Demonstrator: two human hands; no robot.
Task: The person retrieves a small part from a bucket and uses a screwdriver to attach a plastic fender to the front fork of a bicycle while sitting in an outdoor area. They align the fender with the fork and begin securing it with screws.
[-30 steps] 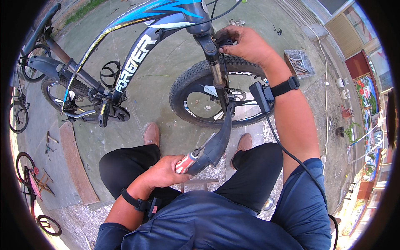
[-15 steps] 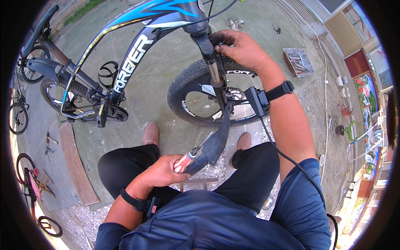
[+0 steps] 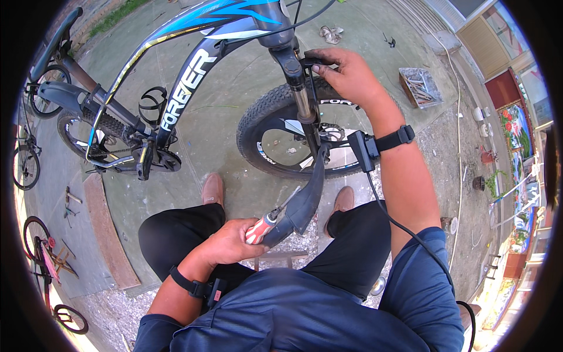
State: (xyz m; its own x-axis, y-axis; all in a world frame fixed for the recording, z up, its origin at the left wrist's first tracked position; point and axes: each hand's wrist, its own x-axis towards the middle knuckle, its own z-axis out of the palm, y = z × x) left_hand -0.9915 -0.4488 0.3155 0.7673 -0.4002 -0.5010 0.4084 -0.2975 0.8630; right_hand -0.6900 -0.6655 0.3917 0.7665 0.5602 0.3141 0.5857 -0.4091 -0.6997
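A blue and black mountain bike [image 3: 193,76] stands in front of me. My left hand [image 3: 229,242] is closed round the red-and-white handle of a screwdriver [image 3: 259,230] and the near end of a curved black mudguard [image 3: 302,205]. The mudguard's far end reaches the lower part of the front fork [image 3: 304,102]. Beside the fork's upper part, my right hand [image 3: 352,76] pinches a small black part [image 3: 314,61], whose kind I cannot make out. Behind the fork is the front wheel [image 3: 252,138], partly hidden by my right forearm.
A box of tools [image 3: 420,88] sits on the ground at the right. A crumpled cloth [image 3: 331,34] lies beyond the fork. At the left are a hammer [image 3: 71,196], a brown board [image 3: 108,232] and another bicycle [image 3: 38,246]. A cable hangs from my right wrist strap.
My right hand has shifted slightly right and towards me, away from the fork, and the small black part now shows more in its fingers. My left hand stays nearly still.
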